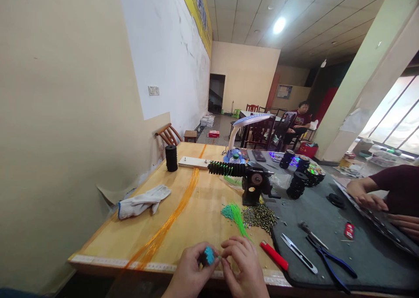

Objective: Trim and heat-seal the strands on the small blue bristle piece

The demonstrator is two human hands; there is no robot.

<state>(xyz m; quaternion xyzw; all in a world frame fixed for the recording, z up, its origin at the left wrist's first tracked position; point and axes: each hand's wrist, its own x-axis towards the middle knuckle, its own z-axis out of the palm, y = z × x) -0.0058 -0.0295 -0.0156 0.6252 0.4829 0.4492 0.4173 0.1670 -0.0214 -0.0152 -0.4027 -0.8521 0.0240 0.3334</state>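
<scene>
At the near edge of the wooden table (pixel 183 228), my left hand (pixel 191 267) is closed around a small black piece with a turquoise cluster (pixel 208 255) on it. My right hand (pixel 244 265) pinches at that cluster with its fingertips, and what it holds is too small to name. Just beyond my hands lie a bundle of green strands (pixel 238 219), a pile of teal beads (pixel 226 211) and a heap of dark and gold beads (pixel 260 217). A red lighter (pixel 274 255) lies to the right of my right hand.
A black winder (pixel 253 186) carries a black foam roller (pixel 225 169). Orange strands (pixel 173 215) run along the table. White gloves (pixel 142 202) lie at left. Snips (pixel 299 252) and blue-handled pliers (pixel 330 258) rest on a dark mat (pixel 327 219). Another person's hands (pixel 369 200) work at right.
</scene>
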